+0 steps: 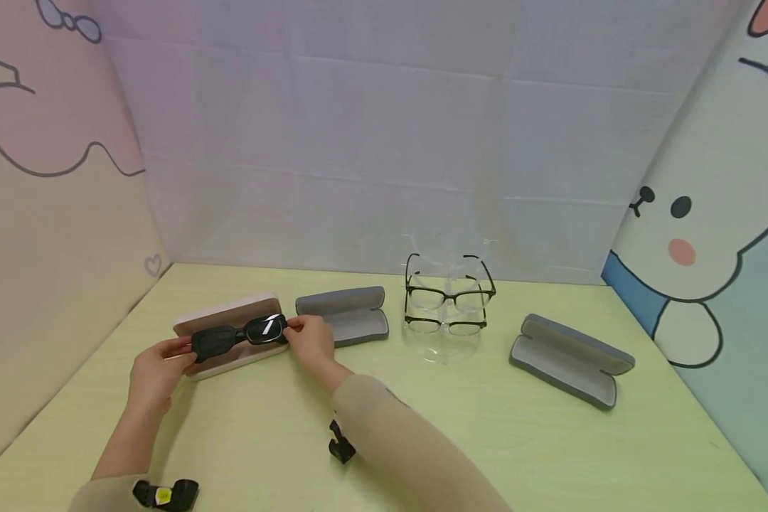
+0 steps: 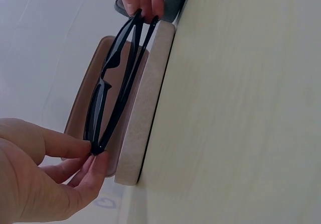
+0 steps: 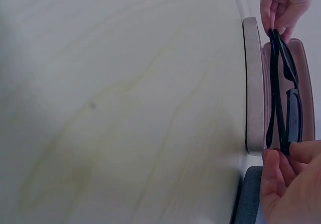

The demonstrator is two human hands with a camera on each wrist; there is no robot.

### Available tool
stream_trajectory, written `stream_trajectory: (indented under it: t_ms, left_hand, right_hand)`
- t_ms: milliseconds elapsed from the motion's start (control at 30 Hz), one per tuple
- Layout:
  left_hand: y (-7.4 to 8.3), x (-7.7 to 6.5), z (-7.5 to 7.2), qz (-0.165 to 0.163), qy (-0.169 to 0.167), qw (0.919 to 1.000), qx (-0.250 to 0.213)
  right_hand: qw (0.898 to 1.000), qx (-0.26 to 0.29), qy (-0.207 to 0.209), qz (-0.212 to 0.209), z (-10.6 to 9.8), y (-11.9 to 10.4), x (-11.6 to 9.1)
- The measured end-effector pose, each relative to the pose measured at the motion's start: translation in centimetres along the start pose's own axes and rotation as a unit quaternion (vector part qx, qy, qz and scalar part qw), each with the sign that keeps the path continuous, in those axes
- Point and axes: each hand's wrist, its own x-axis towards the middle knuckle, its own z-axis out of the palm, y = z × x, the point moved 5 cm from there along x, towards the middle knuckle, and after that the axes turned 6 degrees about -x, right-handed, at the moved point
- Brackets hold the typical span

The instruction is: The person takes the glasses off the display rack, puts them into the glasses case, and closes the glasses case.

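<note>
Head view: left hand [image 1: 156, 373] at eight o'clock and right hand [image 1: 313, 341] at three pinch the folded sunglasses [image 1: 214, 342] by their ends, over the open pinkish case [image 1: 237, 362]. Probably light, stiff, slick; best held there, off the lenses [image 1: 265, 328].

We see black sunglasses [image 1: 214, 342], a case [image 2: 145, 108] pale beige outside, dusty pink inside, and two grey cases [image 1: 342, 302] [image 1: 569, 348]. The two eyeglasses [image 1: 448, 295] [image 1: 416, 319] show dark frames. Our table [image 1: 518, 441] is pale yellow with faint wood grain, the sleeves [image 1: 416, 448] beige, and the right wall [image 1: 758, 398] bears a white cartoon animal [image 1: 710, 235] with a pink cheek [image 1: 681, 252].
</note>
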Motion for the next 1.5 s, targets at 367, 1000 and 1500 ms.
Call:
stream_trajectory:
  t_ms: [367,1000,1500]
  left_hand:
    - [-0.1,0.1,-0.1,-0.014,0.003,0.9983,0.056]
    - [0.3,-0.3,0.3,0.003,-0.052,0.9910,0.124]
    - [0.8,-0.5,0.2,0.006,-0.052,0.9887,0.141]
  right_hand:
    - [0.994,-0.104,0.009,-0.005,0.1,-0.8,0.6]
    - [0.975,-0.220,0.006,-0.034,1.1,-1.0,1.3]
    - [0.970,-0.238,0.006,-0.044,1.5,-1.2,1.4]
